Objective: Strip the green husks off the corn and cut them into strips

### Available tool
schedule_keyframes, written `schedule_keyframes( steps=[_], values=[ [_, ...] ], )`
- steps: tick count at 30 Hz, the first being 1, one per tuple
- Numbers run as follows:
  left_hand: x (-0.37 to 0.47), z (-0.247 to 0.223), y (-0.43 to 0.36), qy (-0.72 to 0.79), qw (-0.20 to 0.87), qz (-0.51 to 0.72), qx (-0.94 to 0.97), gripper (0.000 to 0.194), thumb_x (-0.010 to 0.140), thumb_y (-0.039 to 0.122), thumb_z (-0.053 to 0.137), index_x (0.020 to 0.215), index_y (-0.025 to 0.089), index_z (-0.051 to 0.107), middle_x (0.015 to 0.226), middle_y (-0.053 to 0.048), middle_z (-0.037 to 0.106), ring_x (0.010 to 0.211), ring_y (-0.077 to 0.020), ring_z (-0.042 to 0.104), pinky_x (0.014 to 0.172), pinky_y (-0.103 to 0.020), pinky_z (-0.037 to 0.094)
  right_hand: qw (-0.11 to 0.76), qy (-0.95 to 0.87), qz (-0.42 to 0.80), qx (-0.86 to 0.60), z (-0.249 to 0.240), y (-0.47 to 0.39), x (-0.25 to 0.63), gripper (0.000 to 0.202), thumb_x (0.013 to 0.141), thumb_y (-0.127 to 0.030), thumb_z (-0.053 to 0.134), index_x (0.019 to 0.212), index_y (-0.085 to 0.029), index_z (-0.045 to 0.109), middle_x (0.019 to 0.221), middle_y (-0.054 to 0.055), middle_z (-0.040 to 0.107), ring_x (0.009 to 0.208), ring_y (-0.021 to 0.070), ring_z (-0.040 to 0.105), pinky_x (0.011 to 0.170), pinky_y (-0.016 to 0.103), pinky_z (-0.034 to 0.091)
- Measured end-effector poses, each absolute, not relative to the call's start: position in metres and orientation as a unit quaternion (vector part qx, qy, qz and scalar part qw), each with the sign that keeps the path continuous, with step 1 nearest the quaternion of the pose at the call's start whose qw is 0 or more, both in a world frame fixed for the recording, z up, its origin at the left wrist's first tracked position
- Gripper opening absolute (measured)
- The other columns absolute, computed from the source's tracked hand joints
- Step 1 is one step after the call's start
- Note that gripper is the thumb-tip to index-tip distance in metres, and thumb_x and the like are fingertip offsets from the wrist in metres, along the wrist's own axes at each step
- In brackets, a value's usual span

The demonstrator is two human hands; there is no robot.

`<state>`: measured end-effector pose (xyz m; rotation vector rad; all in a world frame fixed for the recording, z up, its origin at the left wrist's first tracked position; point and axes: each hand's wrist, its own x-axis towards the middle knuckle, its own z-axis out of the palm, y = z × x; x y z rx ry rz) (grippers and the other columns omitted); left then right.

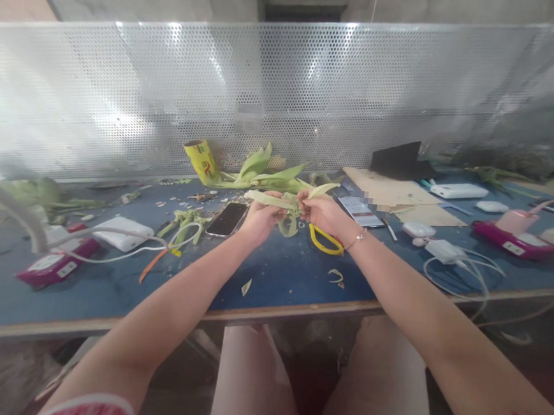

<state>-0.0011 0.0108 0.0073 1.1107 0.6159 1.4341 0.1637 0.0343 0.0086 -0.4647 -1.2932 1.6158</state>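
Note:
Both my hands meet over the middle of the blue table (271, 284). My left hand (260, 220) has its fingers closed on pale green leaf strips (272, 199). From the other side my right hand (322, 210) pinches the same strips where they cross. A curled loop of strip hangs below the fingers; how the strips are joined there is too small to tell. Just under my right wrist lies a yellow loop (326, 242), which looks like a scissors handle. Broad green leaves (256, 165) lie behind my hands, beside a yellow printed tube (201, 161).
A phone (227, 219) and a bunch of green strips (184, 222) lie left; another phone (361, 212) and cardboard (391, 192) lie right. Purple power strips (56, 264) (514, 240) with white cables stand at both sides. A perforated metal panel (286, 93) rises behind.

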Motion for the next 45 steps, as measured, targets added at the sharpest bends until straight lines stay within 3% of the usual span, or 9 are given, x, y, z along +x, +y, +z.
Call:
schedule_keyframes(
  steps=[7,13,21,29,35,41,45],
  values=[
    [0.000,0.005,0.009,0.272,0.553,0.580,0.533,0.014,0.062,0.021,0.072,0.073,0.016,0.065,0.062,0.001,0.058,0.060,-0.0096,0.054,0.061,-0.025,0.044,0.505,-0.526,0.648,-0.221,0.007,0.036,0.161,0.012,0.071,-0.019,0.067,0.075,-0.017,0.055,0.066,-0.003,0.053,0.056,0.0069,0.048,0.051,0.020,0.042],
    [-0.002,-0.004,0.021,0.312,0.436,0.608,0.585,0.018,0.067,0.033,0.072,0.073,0.017,0.066,0.070,-0.001,0.063,0.062,-0.0109,0.054,0.062,-0.025,0.044,0.519,-0.517,0.630,-0.257,0.000,0.043,0.158,0.020,0.074,-0.031,0.069,0.072,-0.018,0.053,0.063,-0.003,0.053,0.052,0.0069,0.047,0.050,0.022,0.044],
    [-0.004,0.002,0.017,0.306,0.364,0.602,0.641,0.011,0.071,0.027,0.067,0.074,0.019,0.062,0.073,0.000,0.060,0.069,-0.0131,0.055,0.061,-0.024,0.045,0.565,-0.475,0.619,-0.268,0.001,0.045,0.159,0.029,0.072,-0.041,0.069,0.068,-0.019,0.051,0.060,-0.004,0.052,0.053,0.0079,0.049,0.053,0.023,0.043],
    [-0.009,0.001,0.020,0.357,0.264,0.589,0.675,0.003,0.077,0.022,0.058,0.079,0.020,0.060,0.073,0.000,0.059,0.069,-0.0136,0.053,0.066,-0.025,0.042,0.562,-0.519,0.544,-0.345,0.005,0.038,0.158,0.032,0.078,-0.052,0.058,0.075,-0.022,0.049,0.057,-0.005,0.050,0.046,0.0076,0.045,0.041,0.020,0.032],
    [-0.003,0.003,0.014,0.379,0.190,0.616,0.665,0.006,0.077,0.022,0.059,0.071,0.021,0.057,0.070,0.000,0.055,0.070,-0.0148,0.049,0.070,-0.025,0.038,0.553,-0.581,0.471,-0.367,0.000,0.032,0.148,0.037,0.080,-0.061,0.050,0.081,-0.024,0.049,0.048,-0.006,0.049,0.035,0.0073,0.038,0.035,0.021,0.023],
    [0.001,-0.004,0.014,0.425,0.225,0.606,0.634,0.007,0.078,0.028,0.059,0.074,0.023,0.058,0.064,0.001,0.051,0.059,-0.0140,0.045,0.062,-0.026,0.038,0.499,-0.510,0.598,-0.365,-0.002,0.029,0.140,0.041,0.076,-0.063,0.055,0.083,-0.024,0.047,0.055,-0.004,0.053,0.040,0.0094,0.047,0.038,0.022,0.035],
    [0.000,-0.011,0.019,0.440,0.289,0.589,0.613,0.011,0.071,0.022,0.065,0.078,0.022,0.056,0.065,0.002,0.053,0.062,-0.0141,0.049,0.063,-0.027,0.041,0.469,-0.522,0.647,-0.298,0.001,0.024,0.137,0.035,0.067,-0.044,0.073,0.082,-0.023,0.049,0.062,-0.003,0.058,0.051,0.0123,0.056,0.048,0.027,0.048]
  ],
)
